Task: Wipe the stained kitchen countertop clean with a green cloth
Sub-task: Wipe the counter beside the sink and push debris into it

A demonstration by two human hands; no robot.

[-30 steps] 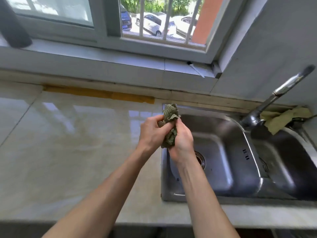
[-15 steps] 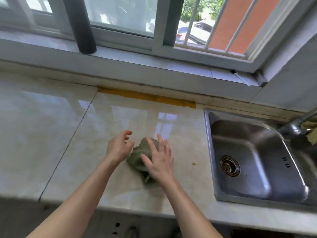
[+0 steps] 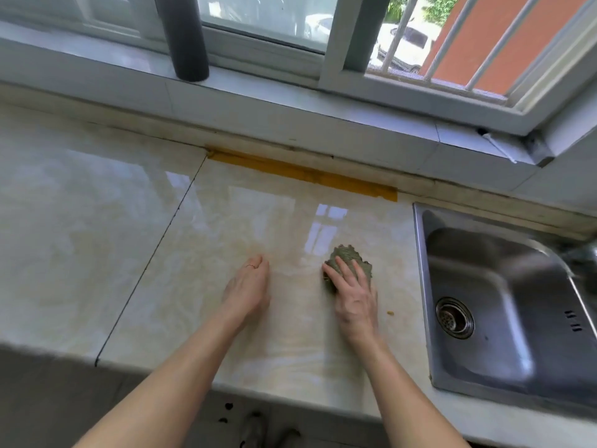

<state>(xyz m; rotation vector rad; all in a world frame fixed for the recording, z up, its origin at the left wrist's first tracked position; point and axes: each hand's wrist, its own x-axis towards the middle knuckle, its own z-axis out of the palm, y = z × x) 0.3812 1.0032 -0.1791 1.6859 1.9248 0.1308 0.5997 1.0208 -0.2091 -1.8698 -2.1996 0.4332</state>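
I see my right hand [image 3: 353,299] lying flat on the green cloth [image 3: 350,255]. Its fingers are straight and spread, and they press the cloth onto the countertop [image 3: 97,237] in the middle of the frame, near the steel sink [image 3: 504,344] at the right. My left hand [image 3: 248,286] rests on the counter, left of the cloth. Its fingers are straight and together and hold nothing. A small yellow crumb [image 3: 391,313] lies between my right hand and the sink.

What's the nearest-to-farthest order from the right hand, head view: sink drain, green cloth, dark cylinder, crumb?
1. green cloth: under the right hand
2. crumb: just right, on countertop
3. sink drain: farther right, in basin
4. dark cylinder: back left, on windowsill
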